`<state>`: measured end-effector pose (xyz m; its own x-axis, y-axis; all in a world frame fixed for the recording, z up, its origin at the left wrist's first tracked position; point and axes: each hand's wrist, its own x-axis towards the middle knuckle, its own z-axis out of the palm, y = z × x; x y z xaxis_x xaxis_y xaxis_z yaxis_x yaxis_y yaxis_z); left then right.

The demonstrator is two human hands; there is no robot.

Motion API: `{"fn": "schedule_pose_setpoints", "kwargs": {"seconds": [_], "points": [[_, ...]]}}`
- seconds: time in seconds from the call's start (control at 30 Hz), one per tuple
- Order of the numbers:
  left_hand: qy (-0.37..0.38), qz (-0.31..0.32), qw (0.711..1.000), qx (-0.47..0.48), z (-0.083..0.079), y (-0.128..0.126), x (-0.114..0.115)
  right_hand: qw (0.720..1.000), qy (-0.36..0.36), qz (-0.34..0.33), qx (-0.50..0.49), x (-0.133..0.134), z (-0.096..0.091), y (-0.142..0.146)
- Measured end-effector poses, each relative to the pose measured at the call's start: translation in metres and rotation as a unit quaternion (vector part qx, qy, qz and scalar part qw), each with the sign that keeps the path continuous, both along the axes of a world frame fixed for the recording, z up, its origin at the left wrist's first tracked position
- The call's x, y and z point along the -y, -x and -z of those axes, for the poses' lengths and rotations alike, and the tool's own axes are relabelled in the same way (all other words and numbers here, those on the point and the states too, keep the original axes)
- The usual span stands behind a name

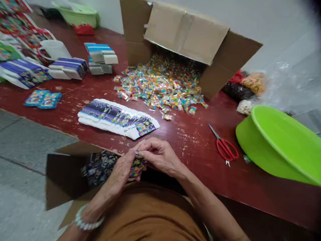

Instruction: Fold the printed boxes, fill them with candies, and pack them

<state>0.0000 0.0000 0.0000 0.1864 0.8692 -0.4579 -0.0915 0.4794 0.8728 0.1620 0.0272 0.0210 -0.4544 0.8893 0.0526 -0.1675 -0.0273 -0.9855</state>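
In front of my body, my left hand is closed round a small dark printed packet with bright coloured shapes on it. The fingers of my right hand pinch the packet's top edge beside my left thumb. Beyond my hands lies a fanned row of purple and white printed cards or flat packs on the table. Under and left of my hands stands an open carton, with many similar dark packets inside.
Small wrapped candies spill from a tipped cardboard box onto the red table. Red-handled scissors and a green basin lie to the right. Blue packets, stacked boxes and a white mug occupy the left.
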Motion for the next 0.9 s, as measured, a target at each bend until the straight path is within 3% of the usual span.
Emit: {"fn": "schedule_pose_setpoints", "kwargs": {"seconds": [0.1, 0.2, 0.27, 0.33, 0.37, 0.4, 0.43, 0.5, 0.57, 0.67, 0.77, 0.83, 0.9], "points": [[0.004, -0.036, 0.998, 0.060, -0.001, -0.003, -0.002, 0.997, -0.021, 0.039, 0.060, 0.009, 0.013, 0.005], [0.032, -0.048, 0.991, 0.119, 0.000, -0.002, 0.003, 0.992, -0.081, 0.036, 0.093, 0.011, 0.025, 0.004], [0.055, -0.047, 0.987, 0.143, 0.002, 0.001, 0.010, 0.987, -0.109, 0.018, 0.118, 0.001, 0.029, -0.005], [0.079, -0.046, 0.984, 0.156, 0.006, 0.007, 0.019, 0.974, -0.114, 0.067, 0.183, -0.021, 0.030, -0.022], [0.095, -0.040, 0.982, 0.158, 0.008, 0.011, 0.022, 0.959, -0.109, 0.123, 0.230, -0.036, 0.030, -0.033], [0.113, -0.032, 0.981, 0.157, 0.011, 0.016, 0.026, 0.926, -0.112, 0.198, 0.301, -0.052, 0.029, -0.044], [0.128, -0.023, 0.980, 0.150, 0.015, 0.023, 0.028, 0.872, -0.112, 0.271, 0.393, -0.069, 0.030, -0.055], [0.134, -0.014, 0.985, 0.106, 0.023, 0.041, 0.031, 0.827, -0.095, 0.326, 0.447, -0.099, 0.032, -0.073], [0.100, -0.005, 0.995, 0.022, 0.031, 0.064, 0.030, 0.808, -0.083, 0.339, 0.474, -0.118, 0.037, -0.084], [0.037, 0.091, 0.990, -0.099, 0.041, 0.102, 0.028, 0.801, -0.079, 0.331, 0.493, -0.124, 0.045, -0.089], [0.035, 0.186, 0.970, -0.151, 0.043, 0.123, 0.028, 0.809, -0.088, 0.313, 0.490, -0.113, 0.048, -0.089], [0.047, 0.183, 0.970, -0.151, 0.039, 0.121, 0.029, 0.826, -0.093, 0.306, 0.465, -0.097, 0.044, -0.085], [0.056, 0.138, 0.981, -0.121, 0.032, 0.108, 0.028, 0.874, -0.083, 0.290, 0.380, -0.076, 0.036, -0.076]]}}
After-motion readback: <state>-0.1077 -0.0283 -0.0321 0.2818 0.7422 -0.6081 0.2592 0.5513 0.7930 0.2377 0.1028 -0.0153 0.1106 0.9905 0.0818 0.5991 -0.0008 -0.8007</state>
